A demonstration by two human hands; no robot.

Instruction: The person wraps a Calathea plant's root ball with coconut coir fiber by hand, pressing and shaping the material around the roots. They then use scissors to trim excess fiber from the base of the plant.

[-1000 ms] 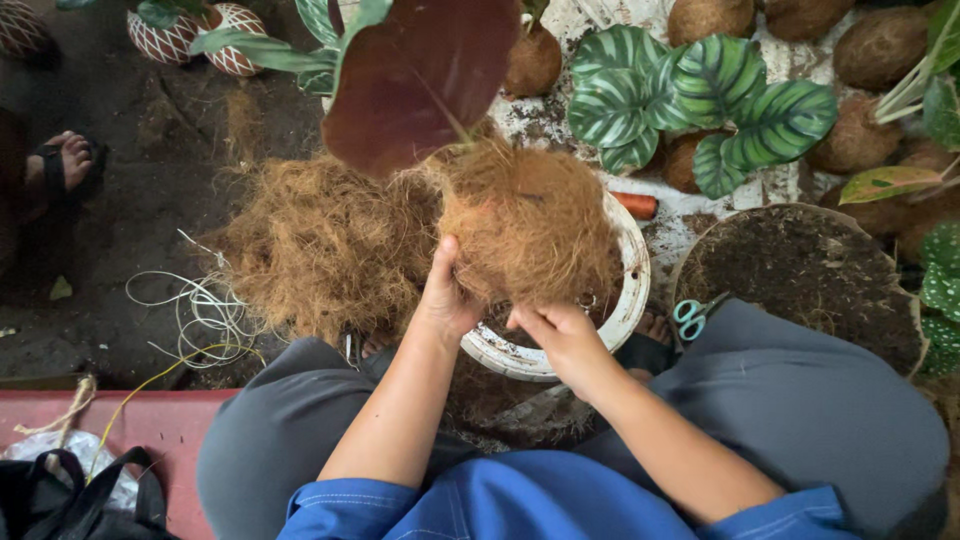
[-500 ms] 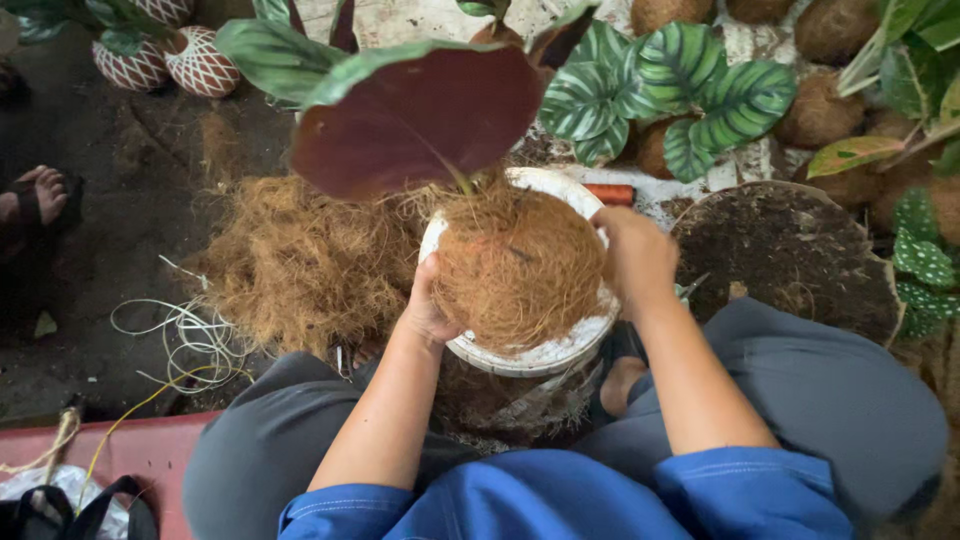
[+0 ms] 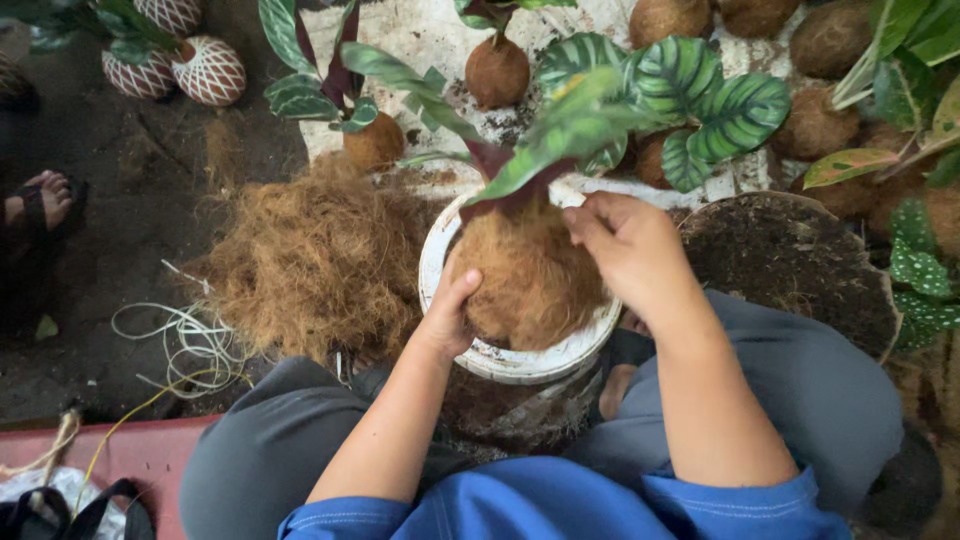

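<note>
Setting: an outdoor ground (image 3: 150,200) of dark soil is lying under the scene, with a pale, soil-flecked sheet (image 3: 430,50) spreading beyond the hands.
Seated person: grey-trousered knees (image 3: 800,400) are flanking the work, and blue sleeves (image 3: 560,505) are showing at the near edge.
Soil basin (image 3: 790,260): a round container of dark earth is sitting just to the right of the right hand.
Loose coir pile (image 3: 310,260): a heap of brown fibre is lying just to the left of the left hand.
White bowl (image 3: 520,362): a round, soil-stained bowl is resting between the knees, directly under both hands.
Fibre ball (image 3: 525,280): a brown coir-wrapped root ball is sitting in the bowl, between the two hands, with a plant rising from its top.
Plant (image 3: 560,135): green and dark purple leaves are spreading above the ball, partly hiding its crown.
Right hand (image 3: 630,245): it is curling over the ball's upper right side, fingers pressing into the fibre.
Left hand (image 3: 450,310): it is cupping the ball's left flank, thumb up against the fibre, beside the bowl rim.
Finished balls (image 3: 497,70): similar wrapped plants are standing on the sheet, well beyond the hands.
White cord (image 3: 190,345): loose loops are lying on the ground, left of the left forearm.
</note>
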